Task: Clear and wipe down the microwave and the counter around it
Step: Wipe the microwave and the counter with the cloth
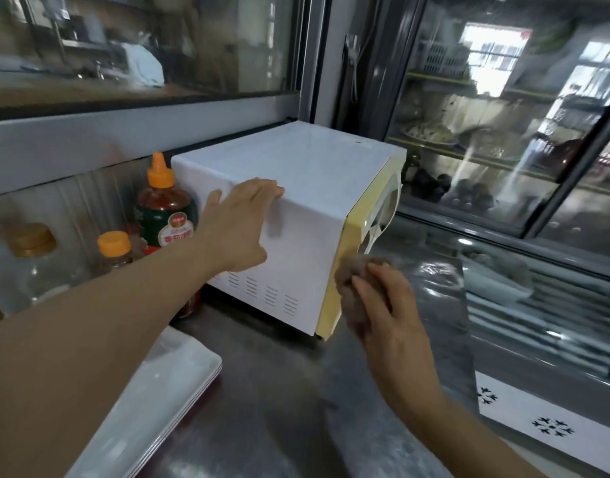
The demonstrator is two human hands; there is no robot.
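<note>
our left hand [239,225] lies flat with fingers straight and together on the top edge of the white microwave [296,188], which sits on the steel counter [279,408] beside the sauce bottles [164,205]. our right hand [388,315] curls its fingers round a brownish cloth [353,274], pressing it against the microwave's yellow front edge.

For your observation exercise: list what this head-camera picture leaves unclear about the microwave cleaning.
1. Microwave front: seen edge-on, so the door's state is unclear.
2. Cloth: blurred, partly covered by the right hand.
3. Sauce bottle label: too small to read.
4. White trays: cut off by the left forearm and the bottom edge.
</note>
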